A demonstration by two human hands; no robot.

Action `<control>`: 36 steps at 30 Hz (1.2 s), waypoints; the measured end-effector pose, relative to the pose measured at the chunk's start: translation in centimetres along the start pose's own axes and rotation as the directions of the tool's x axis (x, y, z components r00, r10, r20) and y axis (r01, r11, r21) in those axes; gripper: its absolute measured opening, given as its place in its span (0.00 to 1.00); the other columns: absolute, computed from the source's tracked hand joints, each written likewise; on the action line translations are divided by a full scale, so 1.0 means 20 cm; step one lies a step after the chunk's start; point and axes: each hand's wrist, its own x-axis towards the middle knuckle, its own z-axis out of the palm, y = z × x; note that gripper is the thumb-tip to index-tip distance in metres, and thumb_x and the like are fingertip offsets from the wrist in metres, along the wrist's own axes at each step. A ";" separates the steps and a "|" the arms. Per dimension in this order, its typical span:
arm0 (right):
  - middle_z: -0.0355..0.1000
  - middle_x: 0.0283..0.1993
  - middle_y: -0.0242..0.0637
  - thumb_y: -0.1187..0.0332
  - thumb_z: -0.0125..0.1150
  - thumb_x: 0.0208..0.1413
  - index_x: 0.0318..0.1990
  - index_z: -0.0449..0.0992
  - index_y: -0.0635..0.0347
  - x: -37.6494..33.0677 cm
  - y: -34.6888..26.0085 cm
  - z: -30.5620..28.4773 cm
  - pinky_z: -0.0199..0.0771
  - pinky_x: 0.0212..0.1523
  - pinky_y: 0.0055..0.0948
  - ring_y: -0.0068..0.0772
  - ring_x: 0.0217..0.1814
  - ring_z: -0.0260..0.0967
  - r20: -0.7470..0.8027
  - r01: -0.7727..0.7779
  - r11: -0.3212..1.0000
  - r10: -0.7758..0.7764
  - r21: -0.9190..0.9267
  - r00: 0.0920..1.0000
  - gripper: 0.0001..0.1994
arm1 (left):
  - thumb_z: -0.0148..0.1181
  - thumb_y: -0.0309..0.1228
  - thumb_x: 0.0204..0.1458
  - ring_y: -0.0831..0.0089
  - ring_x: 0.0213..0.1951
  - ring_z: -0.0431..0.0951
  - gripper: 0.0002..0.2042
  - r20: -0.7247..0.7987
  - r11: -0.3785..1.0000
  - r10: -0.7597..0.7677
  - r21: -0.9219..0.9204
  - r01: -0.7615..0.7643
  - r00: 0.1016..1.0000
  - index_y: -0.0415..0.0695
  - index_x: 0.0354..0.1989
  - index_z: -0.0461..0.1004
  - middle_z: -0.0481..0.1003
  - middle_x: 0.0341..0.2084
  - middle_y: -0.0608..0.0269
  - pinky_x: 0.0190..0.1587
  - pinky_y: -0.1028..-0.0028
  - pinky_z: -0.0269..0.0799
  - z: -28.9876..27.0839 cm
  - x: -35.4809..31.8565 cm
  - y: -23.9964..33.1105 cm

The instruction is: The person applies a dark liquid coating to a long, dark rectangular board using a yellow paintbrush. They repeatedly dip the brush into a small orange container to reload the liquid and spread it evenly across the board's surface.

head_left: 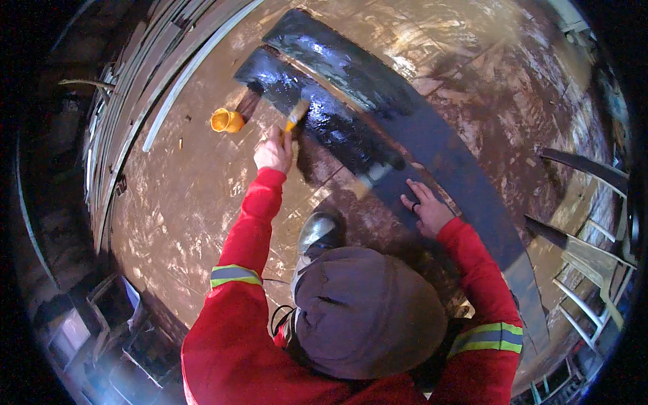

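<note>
In my left hand (275,150) is a paintbrush (298,113) with a yellow handle, gripped by closed fingers. Its pale bristles are at the left edge of the nearer of two long dark boards. That nearer board (337,128) is coated wet, glossy black over its far part and is duller grey towards me. Fingers spread, my right hand (430,208) rests on the uncoated part of it; a dark ring circles one finger. Beside it lies the second board (364,74), also shiny black at its far end. A small yellow cup (227,121) is left of the brush.
Long strips of wood or metal (158,74) are stacked along the left. Chair-like frames (594,263) stand at the right. A dark cap (368,310) fills the lower middle, with a black boot (320,233) beyond it on the brown, stained floor (196,196).
</note>
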 end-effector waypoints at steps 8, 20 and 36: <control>0.39 0.74 0.47 0.74 0.63 0.34 0.63 0.65 0.54 0.01 0.02 0.02 0.63 0.65 0.39 0.51 0.74 0.41 0.009 0.030 0.997 -0.030 -0.065 1.000 0.40 | 0.54 0.42 0.57 0.45 0.24 0.77 0.11 0.081 0.997 -0.068 -0.038 0.071 0.994 0.47 0.36 0.69 0.75 0.20 0.47 0.26 0.53 0.71 -0.02 -0.35 -0.08; 0.38 0.75 0.46 0.77 0.63 0.35 0.64 0.65 0.53 0.00 0.03 0.02 0.60 0.67 0.40 0.51 0.75 0.41 0.000 0.033 0.999 -0.033 -0.032 0.999 0.40 | 0.55 0.42 0.57 0.45 0.24 0.77 0.12 0.109 0.990 -0.113 -0.069 0.121 0.988 0.45 0.34 0.69 0.75 0.20 0.46 0.26 0.54 0.72 -0.03 -0.38 -0.05; 0.37 0.75 0.44 0.76 0.64 0.38 0.64 0.64 0.47 0.02 0.01 0.03 0.62 0.65 0.37 0.49 0.75 0.39 -0.010 0.031 0.993 -0.032 -0.117 0.999 0.39 | 0.78 0.36 0.33 0.68 0.35 0.72 0.32 -0.256 0.728 -0.524 -0.629 0.271 0.812 0.39 0.38 0.59 0.67 0.32 0.59 0.41 0.69 0.71 -0.25 -0.01 -0.74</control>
